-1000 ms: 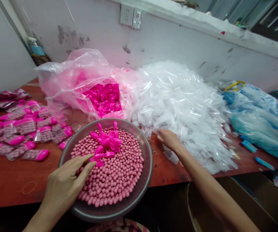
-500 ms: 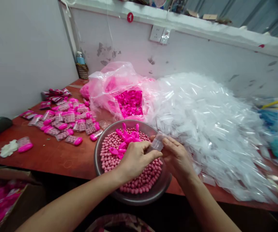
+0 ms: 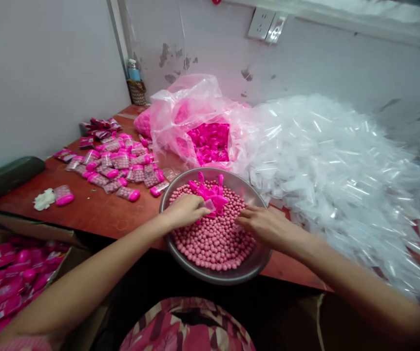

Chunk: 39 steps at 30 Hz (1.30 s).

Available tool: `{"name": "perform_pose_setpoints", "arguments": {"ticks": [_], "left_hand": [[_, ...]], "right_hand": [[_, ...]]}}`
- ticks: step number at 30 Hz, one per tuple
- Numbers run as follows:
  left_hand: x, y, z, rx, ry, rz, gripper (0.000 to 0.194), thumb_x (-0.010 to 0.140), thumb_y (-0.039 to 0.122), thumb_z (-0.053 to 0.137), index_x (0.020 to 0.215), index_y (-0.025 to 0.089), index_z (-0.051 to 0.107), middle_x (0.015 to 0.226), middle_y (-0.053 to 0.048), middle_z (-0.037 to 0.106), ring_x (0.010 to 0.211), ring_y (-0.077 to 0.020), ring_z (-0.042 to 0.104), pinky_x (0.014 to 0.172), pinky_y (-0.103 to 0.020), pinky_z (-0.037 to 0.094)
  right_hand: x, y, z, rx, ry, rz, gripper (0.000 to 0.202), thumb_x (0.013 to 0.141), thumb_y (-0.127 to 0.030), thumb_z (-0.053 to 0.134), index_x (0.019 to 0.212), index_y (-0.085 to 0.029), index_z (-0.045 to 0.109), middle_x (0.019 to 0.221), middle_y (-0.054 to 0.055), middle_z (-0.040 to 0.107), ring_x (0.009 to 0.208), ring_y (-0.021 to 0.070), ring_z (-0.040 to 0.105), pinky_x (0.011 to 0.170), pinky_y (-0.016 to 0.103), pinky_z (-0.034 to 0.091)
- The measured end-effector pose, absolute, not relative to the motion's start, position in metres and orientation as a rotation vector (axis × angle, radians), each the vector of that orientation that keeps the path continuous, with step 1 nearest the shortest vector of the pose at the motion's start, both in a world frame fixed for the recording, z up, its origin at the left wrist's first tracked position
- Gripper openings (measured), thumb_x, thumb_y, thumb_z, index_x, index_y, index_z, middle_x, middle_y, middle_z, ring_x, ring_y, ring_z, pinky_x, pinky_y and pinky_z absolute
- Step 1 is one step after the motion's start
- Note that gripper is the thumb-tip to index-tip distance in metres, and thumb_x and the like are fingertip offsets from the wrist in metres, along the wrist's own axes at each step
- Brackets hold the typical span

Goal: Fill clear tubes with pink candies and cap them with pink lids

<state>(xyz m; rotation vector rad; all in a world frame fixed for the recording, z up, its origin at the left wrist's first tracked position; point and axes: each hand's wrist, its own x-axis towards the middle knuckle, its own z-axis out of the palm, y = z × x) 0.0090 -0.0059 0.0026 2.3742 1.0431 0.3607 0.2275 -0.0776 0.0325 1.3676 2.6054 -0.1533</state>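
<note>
A metal bowl full of round pink beads sits at the table's front edge. Bright pink plastic caps lie in a small heap on the beads. Over the bowl's left side, my left hand is closed around a small clear plastic container, mostly covered by the fingers. My right hand is at the bowl's right side, fingers curled down at the beads. Whatever those fingers hold, if anything, is hidden.
Filled bead packs are piled at the left. Behind the bowl stands a pink plastic bag of caps; a large heap of clear containers covers the right. A box of pink packages stands lower left.
My hands have moved apart. The left has carried the clear container leftward over the bowl; the right has let go of it and moved to the beads. The camera view has shifted.
</note>
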Motion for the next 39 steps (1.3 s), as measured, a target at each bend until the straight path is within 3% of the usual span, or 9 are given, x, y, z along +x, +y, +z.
{"name": "perform_pose_setpoints", "arguments": {"ticks": [3,8,12,16,20,26,30,33,39], "left_hand": [[0.02,0.005,-0.007,2.398,1.1,0.373,0.028,0.083,0.036,0.048,0.072,0.015,0.063,0.07,-0.007,0.065,0.068,-0.0218,0.06,0.062,-0.029,0.039],[0.014,-0.001,-0.003,2.379,1.144,0.492,0.024,0.084,0.028,0.046,0.09,0.015,0.066,0.09,-0.009,0.069,0.086,-0.0231,0.062,0.078,-0.032,0.043],[-0.009,-0.019,0.006,2.155,1.166,0.858,0.029,0.086,0.021,0.043,0.106,0.017,0.063,0.106,-0.007,0.067,0.096,-0.0191,0.061,0.087,-0.029,0.043],[-0.015,-0.04,0.011,1.886,1.082,0.852,0.03,0.082,0.023,0.05,0.108,0.015,0.063,0.106,-0.007,0.067,0.096,-0.0196,0.062,0.086,-0.029,0.046],[-0.005,-0.053,0.011,1.72,0.83,0.75,0.032,0.078,0.023,0.057,0.108,0.016,0.063,0.105,-0.006,0.067,0.097,-0.0209,0.061,0.086,-0.029,0.046],[0.006,-0.055,0.002,1.433,0.722,0.72,0.027,0.081,0.026,0.052,0.101,0.011,0.063,0.09,-0.007,0.066,0.084,-0.0205,0.062,0.07,-0.028,0.05],[0.005,-0.053,-0.003,1.525,0.694,0.727,0.018,0.081,0.023,0.052,0.09,0.012,0.064,0.088,-0.005,0.064,0.082,-0.0175,0.06,0.074,-0.026,0.046],[0.004,-0.053,-0.001,1.658,0.693,0.709,0.015,0.082,0.019,0.05,0.085,0.013,0.064,0.082,-0.003,0.064,0.077,-0.0149,0.057,0.072,-0.024,0.042],[0.003,-0.058,0.007,1.876,0.795,0.691,0.015,0.082,0.015,0.05,0.074,0.014,0.063,0.066,0.0,0.059,0.065,-0.0126,0.053,0.061,-0.022,0.036]], "right_hand": [[0.199,-0.069,0.009,1.2,2.587,-0.19,0.018,0.082,-0.006,0.046,0.078,-0.01,0.064,0.079,0.015,0.064,0.08,0.0232,0.057,0.071,0.033,0.043],[0.169,-0.062,-0.012,1.212,2.703,-0.5,0.014,0.085,-0.011,0.044,0.083,-0.013,0.057,0.078,0.005,0.062,0.067,0.0127,0.053,0.063,0.023,0.04],[0.177,-0.066,-0.005,1.583,2.677,-1.327,0.008,0.082,-0.023,0.055,0.086,-0.017,0.052,0.074,-0.001,0.057,0.066,0.0123,0.052,0.061,0.023,0.041],[0.184,-0.07,0.001,1.679,2.397,-2.337,0.017,0.078,-0.026,0.062,0.09,-0.019,0.052,0.082,-0.002,0.057,0.077,0.0128,0.056,0.073,0.027,0.045],[0.181,-0.071,0.004,1.863,2.305,-2.625,0.021,0.07,-0.026,0.07,0.083,-0.018,0.055,0.08,-0.002,0.058,0.075,0.0108,0.056,0.073,0.025,0.045],[0.19,-0.075,0.009,1.944,2.643,-2.266,0.026,0.071,-0.028,0.07,0.09,-0.019,0.054,0.081,-0.001,0.059,0.074,0.0121,0.057,0.067,0.025,0.047],[0.205,-0.075,0.021,1.795,3.1,-1.413,0.033,0.083,-0.026,0.058,0.114,-0.023,0.05,0.1,0.005,0.061,0.084,0.0144,0.06,0.072,0.026,0.049],[0.209,-0.074,0.029,1.511,3.277,-0.918,0.026,0.087,-0.022,0.052,0.113,-0.022,0.055,0.101,0.006,0.063,0.092,0.0155,0.059,0.081,0.027,0.047],[0.203,-0.079,0.029,1.362,3.341,-0.707,0.014,0.089,-0.02,0.049,0.101,-0.018,0.056,0.09,0.007,0.063,0.085,0.014,0.06,0.075,0.024,0.047]]}}
